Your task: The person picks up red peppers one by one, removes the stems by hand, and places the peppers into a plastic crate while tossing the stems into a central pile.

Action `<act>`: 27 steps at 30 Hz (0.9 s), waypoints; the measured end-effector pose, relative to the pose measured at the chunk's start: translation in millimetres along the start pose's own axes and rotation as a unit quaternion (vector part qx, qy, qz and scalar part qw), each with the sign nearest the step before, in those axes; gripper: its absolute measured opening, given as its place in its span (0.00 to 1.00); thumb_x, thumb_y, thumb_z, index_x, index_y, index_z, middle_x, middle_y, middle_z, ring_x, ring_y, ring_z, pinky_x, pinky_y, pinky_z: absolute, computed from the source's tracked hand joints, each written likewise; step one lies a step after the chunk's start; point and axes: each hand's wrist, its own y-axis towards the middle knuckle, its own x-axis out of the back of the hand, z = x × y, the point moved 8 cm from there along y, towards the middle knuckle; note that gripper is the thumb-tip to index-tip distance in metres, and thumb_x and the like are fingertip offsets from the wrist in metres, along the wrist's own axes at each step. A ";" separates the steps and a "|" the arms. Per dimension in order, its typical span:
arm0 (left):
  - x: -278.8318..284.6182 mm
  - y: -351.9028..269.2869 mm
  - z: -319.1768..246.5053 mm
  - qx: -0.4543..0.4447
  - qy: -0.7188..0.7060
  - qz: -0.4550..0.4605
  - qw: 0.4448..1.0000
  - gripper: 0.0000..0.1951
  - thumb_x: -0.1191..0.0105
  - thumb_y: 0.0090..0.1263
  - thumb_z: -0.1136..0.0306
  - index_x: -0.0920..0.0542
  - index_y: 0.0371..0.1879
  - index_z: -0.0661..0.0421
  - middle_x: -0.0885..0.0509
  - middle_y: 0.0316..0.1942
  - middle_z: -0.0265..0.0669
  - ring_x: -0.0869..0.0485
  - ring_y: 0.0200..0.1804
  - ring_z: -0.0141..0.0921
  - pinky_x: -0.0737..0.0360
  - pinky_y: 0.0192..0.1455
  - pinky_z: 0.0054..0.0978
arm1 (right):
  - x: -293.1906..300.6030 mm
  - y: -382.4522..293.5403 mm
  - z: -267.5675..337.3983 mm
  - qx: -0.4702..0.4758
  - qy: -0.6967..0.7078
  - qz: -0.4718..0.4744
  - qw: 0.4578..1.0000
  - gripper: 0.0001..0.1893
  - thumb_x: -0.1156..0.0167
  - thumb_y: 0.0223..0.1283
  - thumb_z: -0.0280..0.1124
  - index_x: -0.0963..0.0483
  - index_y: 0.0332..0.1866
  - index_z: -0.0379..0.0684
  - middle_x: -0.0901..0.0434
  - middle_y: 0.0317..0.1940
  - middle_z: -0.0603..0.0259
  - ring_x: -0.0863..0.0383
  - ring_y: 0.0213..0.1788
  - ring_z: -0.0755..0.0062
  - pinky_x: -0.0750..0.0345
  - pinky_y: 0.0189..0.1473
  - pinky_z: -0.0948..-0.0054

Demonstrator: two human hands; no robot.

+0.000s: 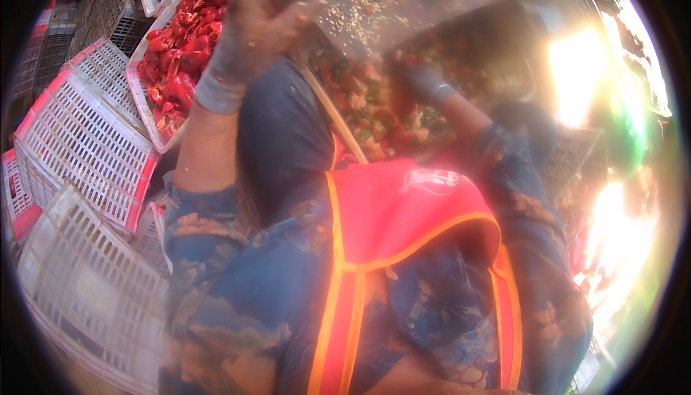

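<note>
My left hand [264, 22], wearing a dirty grey glove, is raised beside a crate of red pepper pieces [186, 55]. Its fingers are blurred and look apart, with nothing visible between them. Pale seeds lie scattered on a flat surface [356, 12] just beyond it. My right hand [418, 79], also gloved, is low over a container of pepper scraps [372, 103] with red, green and pale bits. Haze and shadow hide its fingers, so what it holds is unclear. A thin wooden strip [332, 109] runs along the near left side of the scraps.
White and pink plastic crates [89, 130] lie tilted at my left, with a greyish crate [92, 292] nearer. Dark crates [108, 9] are stacked at the far left. A red apron [405, 211] with orange trim covers my front. Strong glare [577, 76] washes out the right side.
</note>
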 end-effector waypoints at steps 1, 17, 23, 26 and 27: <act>-13.6 0.6 0.6 0.003 -0.001 0.020 1.000 0.18 0.48 0.74 0.76 0.24 0.62 0.59 0.17 0.47 0.35 0.20 0.48 0.22 0.22 0.54 0.18 | 1.3 -4.0 -7.7 -0.010 0.007 -0.015 1.000 0.19 0.45 0.59 0.35 0.21 0.56 0.59 0.22 0.56 0.56 0.18 0.50 0.53 0.20 0.49 0.60; -125.0 -27.7 21.2 -0.009 0.277 0.149 0.949 0.27 0.48 0.70 0.59 0.32 0.68 0.51 0.23 0.57 0.56 0.22 0.58 0.52 0.27 0.64 0.44 | 233.1 -88.2 38.4 0.035 0.389 -0.253 0.885 0.21 0.30 0.50 0.28 0.27 0.50 0.40 0.17 0.29 0.55 0.15 0.30 0.60 0.20 0.34 0.66; -102.6 -25.3 25.6 -0.086 0.376 0.123 0.914 0.17 0.44 0.62 0.66 0.21 0.50 0.55 0.18 0.47 0.49 0.17 0.49 0.48 0.21 0.54 0.45 | 258.5 -83.8 70.4 0.038 0.254 -0.180 0.950 0.15 0.42 0.60 0.32 0.23 0.52 0.47 0.17 0.26 0.54 0.17 0.28 0.56 0.22 0.31 0.60; -42.7 -26.1 -6.4 -0.201 0.394 -0.028 0.896 0.14 0.43 0.59 0.71 0.18 0.44 0.58 0.15 0.37 0.46 0.15 0.42 0.45 0.18 0.46 0.40 | 205.9 -81.0 33.7 0.015 0.082 -0.146 0.986 0.13 0.35 0.53 0.31 0.20 0.46 0.48 0.18 0.25 0.58 0.17 0.28 0.56 0.21 0.33 0.62; -13.7 -24.6 -11.8 -0.213 0.376 -0.083 0.898 0.12 0.42 0.59 0.73 0.18 0.42 0.58 0.14 0.37 0.46 0.14 0.41 0.44 0.18 0.45 0.39 | 189.3 -84.0 17.5 0.013 0.075 -0.154 0.985 0.12 0.36 0.53 0.31 0.20 0.45 0.48 0.18 0.25 0.58 0.17 0.28 0.55 0.21 0.33 0.61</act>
